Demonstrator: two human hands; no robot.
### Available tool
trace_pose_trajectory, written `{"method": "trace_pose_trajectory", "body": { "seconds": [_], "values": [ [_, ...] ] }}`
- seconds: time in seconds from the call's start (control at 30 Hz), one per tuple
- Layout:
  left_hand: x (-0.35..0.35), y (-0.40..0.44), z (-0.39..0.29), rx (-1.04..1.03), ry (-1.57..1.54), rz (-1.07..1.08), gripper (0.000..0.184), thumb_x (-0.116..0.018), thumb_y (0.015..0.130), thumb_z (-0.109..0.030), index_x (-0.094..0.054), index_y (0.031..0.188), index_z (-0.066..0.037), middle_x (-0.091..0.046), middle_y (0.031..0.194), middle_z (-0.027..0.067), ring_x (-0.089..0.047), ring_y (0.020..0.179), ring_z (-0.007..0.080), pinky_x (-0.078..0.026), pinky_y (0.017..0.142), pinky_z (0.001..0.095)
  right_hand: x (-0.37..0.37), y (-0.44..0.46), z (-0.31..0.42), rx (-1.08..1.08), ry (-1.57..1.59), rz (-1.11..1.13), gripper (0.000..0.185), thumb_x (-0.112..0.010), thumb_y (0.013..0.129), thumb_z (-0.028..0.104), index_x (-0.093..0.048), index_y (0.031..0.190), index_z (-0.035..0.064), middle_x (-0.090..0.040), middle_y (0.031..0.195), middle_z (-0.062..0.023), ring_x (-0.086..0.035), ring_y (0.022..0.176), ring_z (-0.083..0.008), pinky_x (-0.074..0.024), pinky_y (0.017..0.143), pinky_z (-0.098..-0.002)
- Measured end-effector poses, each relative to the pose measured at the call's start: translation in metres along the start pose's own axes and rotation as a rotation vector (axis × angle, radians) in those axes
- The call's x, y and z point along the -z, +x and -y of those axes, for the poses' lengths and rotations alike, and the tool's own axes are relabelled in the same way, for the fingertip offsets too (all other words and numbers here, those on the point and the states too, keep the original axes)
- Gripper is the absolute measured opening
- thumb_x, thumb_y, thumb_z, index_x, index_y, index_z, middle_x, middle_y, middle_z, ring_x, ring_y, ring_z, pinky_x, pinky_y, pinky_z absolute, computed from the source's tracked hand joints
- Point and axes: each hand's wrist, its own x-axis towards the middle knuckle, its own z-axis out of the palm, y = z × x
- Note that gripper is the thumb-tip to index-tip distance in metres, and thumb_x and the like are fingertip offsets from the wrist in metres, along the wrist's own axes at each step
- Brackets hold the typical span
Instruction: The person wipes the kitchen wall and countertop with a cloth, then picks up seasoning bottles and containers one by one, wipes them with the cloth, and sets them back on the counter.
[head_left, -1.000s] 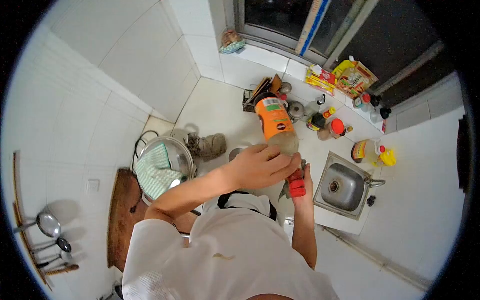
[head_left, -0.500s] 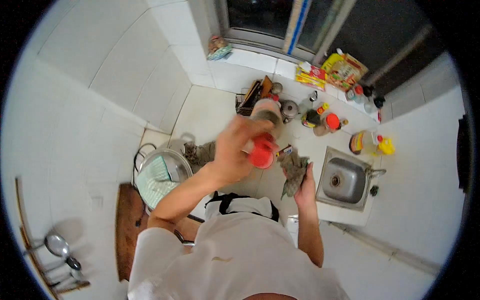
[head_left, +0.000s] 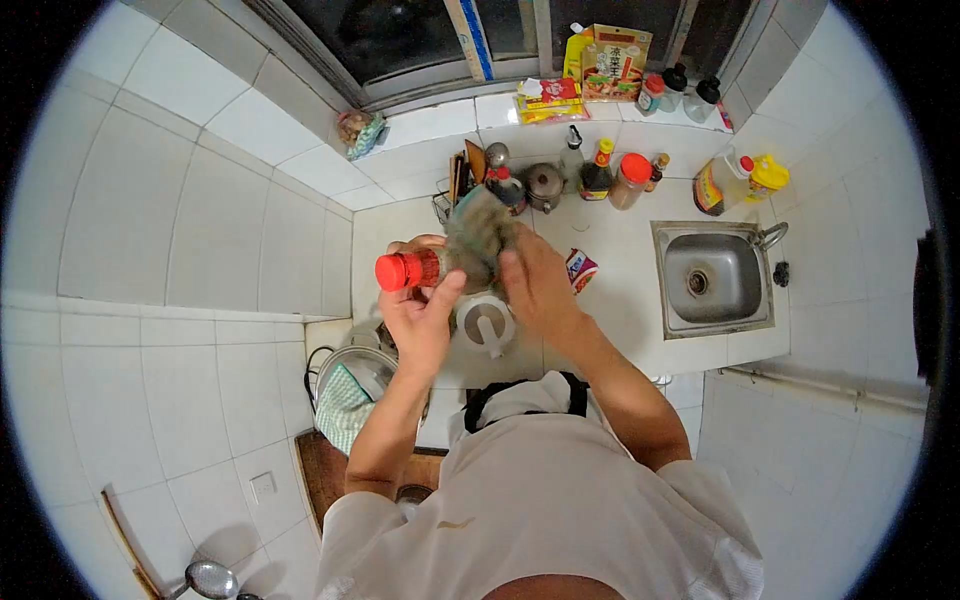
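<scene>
In the head view, my left hand [head_left: 420, 320] is wrapped round a bottle with a red cap [head_left: 400, 271], tilted so that the cap points left. My right hand [head_left: 540, 285] grips a grey-brown rag [head_left: 482, 228] and presses it around the other end of the bottle, hiding much of its body. Just below both hands, a white round container [head_left: 487, 325] with a dark disc-shaped top stands on the counter. A small red and white packet [head_left: 581, 270] lies right of my right hand.
A steel sink [head_left: 712, 325] is set in the counter at right. Along the back wall stand a small lidded pot [head_left: 544, 187], a red-lidded jar [head_left: 629, 181] and several bottles. At left, a green checked cloth [head_left: 345, 410] drapes over a metal pot [head_left: 362, 372].
My right hand has brought the rag from the right onto the bottle. The bottle has turned, its red cap now pointing left, and the view has shifted.
</scene>
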Motion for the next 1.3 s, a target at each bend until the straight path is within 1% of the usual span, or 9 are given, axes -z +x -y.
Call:
{"method": "trace_pose_trajectory", "body": {
  "seconds": [0.03, 0.17, 0.3, 0.5, 0.6, 0.73, 0.8, 0.93, 1.3],
  "values": [
    [0.005, 0.001, 0.002, 0.004, -0.016, -0.008, 0.042, -0.072, 0.083, -0.002, -0.055, 0.121, -0.001, -0.059, 0.117, 0.0053, -0.054, 0.099, 0.0121, -0.044, 0.086, 0.0253, -0.003, -0.001, -0.013, -0.228, 0.035, 0.114, 0.046, -0.044, 0.104, 0.032, -0.051, 0.133, -0.0029, -0.059, 0.122, -0.0289, -0.059, 0.111, -0.0416, -0.0450, 0.096, -0.0492],
    [0.021, 0.004, 0.003, 0.009, 0.047, 0.025, 0.041, -0.069, 0.085, 0.000, -0.054, 0.123, 0.000, -0.059, 0.118, 0.0056, -0.055, 0.101, 0.0134, -0.046, 0.088, 0.0280, -0.040, -0.023, -0.137, -0.100, -0.041, -0.206, 0.045, -0.047, 0.103, 0.032, -0.056, 0.127, -0.0048, -0.064, 0.116, -0.0282, -0.061, 0.109, -0.0413, -0.0458, 0.097, -0.0459],
    [0.017, 0.007, 0.016, 0.092, 0.231, 0.035, 0.030, -0.078, 0.083, -0.001, -0.064, 0.110, -0.004, -0.053, 0.083, -0.0053, -0.041, 0.070, 0.0024, -0.037, 0.062, 0.0191, -0.031, -0.043, -0.118, -0.152, -0.153, -0.508, 0.042, -0.044, 0.104, 0.029, -0.062, 0.115, -0.0077, -0.069, 0.105, -0.0240, -0.063, 0.103, -0.0369, -0.0463, 0.095, -0.0418],
    [-0.009, -0.003, 0.043, 0.053, 0.438, 0.241, 0.032, -0.083, 0.080, -0.015, -0.063, 0.100, 0.000, -0.050, 0.086, 0.0043, -0.049, 0.074, 0.0144, -0.043, 0.066, 0.0300, -0.005, -0.027, -0.055, -0.221, 0.286, -0.153, 0.041, -0.040, 0.106, 0.027, -0.062, 0.097, -0.0061, -0.066, 0.087, -0.0171, -0.058, 0.077, -0.0326, -0.0448, 0.073, -0.0431],
    [0.000, -0.003, 0.070, 0.054, 0.371, 0.160, 0.029, -0.081, 0.082, -0.014, -0.063, 0.099, -0.001, -0.053, 0.091, 0.0033, -0.050, 0.077, 0.0135, -0.043, 0.070, 0.0288, -0.024, -0.028, -0.083, -0.096, 0.107, -0.117, 0.043, -0.040, 0.106, 0.029, -0.062, 0.094, -0.0062, -0.065, 0.086, -0.0222, -0.058, 0.073, -0.0363, -0.0439, 0.069, -0.0442],
    [0.037, 0.017, 0.089, 0.108, 0.232, -0.054, 0.020, -0.078, 0.083, -0.011, -0.065, 0.096, -0.003, -0.054, 0.084, 0.0006, -0.044, 0.073, 0.0103, -0.039, 0.064, 0.0273, -0.033, -0.053, -0.142, -0.494, -0.122, 0.101, 0.045, -0.042, 0.107, 0.031, -0.062, 0.097, -0.0080, -0.066, 0.087, -0.0142, -0.059, 0.079, -0.0227, -0.0473, 0.075, -0.0373],
    [0.079, 0.036, 0.121, 0.157, 0.286, -0.146, 0.018, -0.076, 0.084, -0.009, -0.064, 0.095, -0.003, -0.052, 0.081, -0.0008, -0.043, 0.072, 0.0098, -0.039, 0.064, 0.0266, -0.041, -0.086, -0.168, -0.699, 0.404, -0.214, 0.042, -0.045, 0.106, 0.031, -0.063, 0.110, -0.0069, -0.067, 0.100, -0.0133, -0.062, 0.092, -0.0245, -0.0499, 0.083, -0.0362],
    [0.165, 0.076, 0.186, 0.166, 0.460, -0.333, 0.016, -0.074, 0.086, -0.009, -0.067, 0.099, -0.002, -0.062, 0.086, -0.0003, -0.054, 0.077, 0.0087, -0.045, 0.072, 0.0261, -0.014, -0.138, -0.194, -1.118, 0.711, -0.498, 0.045, -0.048, 0.102, 0.036, -0.060, 0.121, -0.0025, -0.064, 0.115, -0.0129, -0.064, 0.101, -0.0270, -0.0515, 0.091, -0.0407],
    [0.326, 0.210, 0.350, 0.027, 0.954, -0.620, 0.031, -0.082, 0.080, -0.025, -0.066, 0.089, 0.000, -0.057, 0.076, 0.0085, -0.054, 0.069, 0.0192, -0.046, 0.066, 0.0339, 0.044, -0.204, -0.180, -1.186, 0.210, -0.489, 0.047, -0.049, 0.102, 0.045, -0.063, 0.113, 0.0007, -0.068, 0.103, -0.0114, -0.068, 0.087, -0.0250, -0.0574, 0.077, -0.0408]
  ]
}}
